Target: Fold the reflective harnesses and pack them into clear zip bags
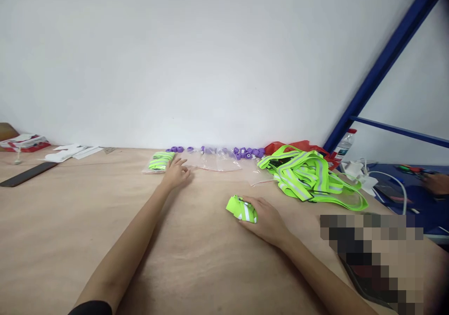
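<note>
My right hand (pixel 267 220) is closed round a folded reflective strap (pixel 242 209), neon green with silver stripes, low over the brown tabletop. Farther forward, my left hand (pixel 176 172) has its fingers apart at the right edge of a clear bag (pixel 160 161) packed with the same kind of green strap. It is hard to tell whether the fingertips touch that bag. Flat clear zip bags (pixel 219 160) lie just right of my left hand. Beyond my right hand is a loose heap of green reflective straps (pixel 305 172).
Small purple parts (pixel 248 153) line the wall. A red bag (pixel 298 145) and a bottle (pixel 345 144) stand behind the heap. At left are white papers (pixel 72 152), a dark flat bar (pixel 28 174) and a red-white box (pixel 25 142). Another person's hand (pixel 437 183) shows at far right.
</note>
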`<state>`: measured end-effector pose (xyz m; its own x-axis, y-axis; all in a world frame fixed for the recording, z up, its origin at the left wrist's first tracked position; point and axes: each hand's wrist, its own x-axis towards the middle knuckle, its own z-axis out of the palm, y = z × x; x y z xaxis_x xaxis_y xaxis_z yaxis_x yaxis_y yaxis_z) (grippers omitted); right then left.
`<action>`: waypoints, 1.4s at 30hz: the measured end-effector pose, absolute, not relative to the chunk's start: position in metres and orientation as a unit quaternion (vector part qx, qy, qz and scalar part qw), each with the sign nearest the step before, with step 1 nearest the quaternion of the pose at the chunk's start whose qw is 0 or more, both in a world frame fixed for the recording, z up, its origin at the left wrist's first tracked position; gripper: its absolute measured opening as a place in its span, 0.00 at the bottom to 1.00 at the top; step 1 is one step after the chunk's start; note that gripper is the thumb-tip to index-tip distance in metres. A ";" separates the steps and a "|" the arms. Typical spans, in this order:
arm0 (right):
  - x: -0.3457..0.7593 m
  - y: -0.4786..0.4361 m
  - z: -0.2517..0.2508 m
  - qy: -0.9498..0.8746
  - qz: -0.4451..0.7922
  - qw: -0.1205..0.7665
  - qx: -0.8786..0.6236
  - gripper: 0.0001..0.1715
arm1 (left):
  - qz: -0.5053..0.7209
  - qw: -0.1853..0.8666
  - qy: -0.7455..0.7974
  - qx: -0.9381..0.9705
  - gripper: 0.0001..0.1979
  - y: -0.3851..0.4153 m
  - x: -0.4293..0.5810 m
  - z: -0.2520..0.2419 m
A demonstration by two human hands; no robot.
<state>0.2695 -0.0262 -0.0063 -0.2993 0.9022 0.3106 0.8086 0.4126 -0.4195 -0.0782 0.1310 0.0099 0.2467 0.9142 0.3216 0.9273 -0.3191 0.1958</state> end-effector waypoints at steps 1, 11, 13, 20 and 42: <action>0.269 -0.026 -0.006 -0.801 0.086 0.257 -0.533 0.33 | -0.182 0.017 -0.591 -0.786 0.16 0.133 -0.081 0.010; 0.271 -0.024 -0.013 -0.824 0.018 0.248 -0.510 0.31 | -0.145 0.001 -0.597 -0.789 0.20 0.136 -0.095 0.020; 0.272 -0.024 -0.015 -0.828 0.007 0.237 -0.509 0.31 | -0.158 0.005 -0.584 -0.796 0.19 0.134 -0.096 0.031; 0.271 -0.026 -0.023 -0.843 -0.017 0.222 -0.489 0.31 | -0.209 0.033 -0.564 -0.798 0.20 0.118 -0.093 0.084; 0.266 -0.034 -0.006 -0.882 0.053 0.205 -0.421 0.36 | -0.207 0.103 -0.436 -0.870 0.29 0.052 -0.007 0.120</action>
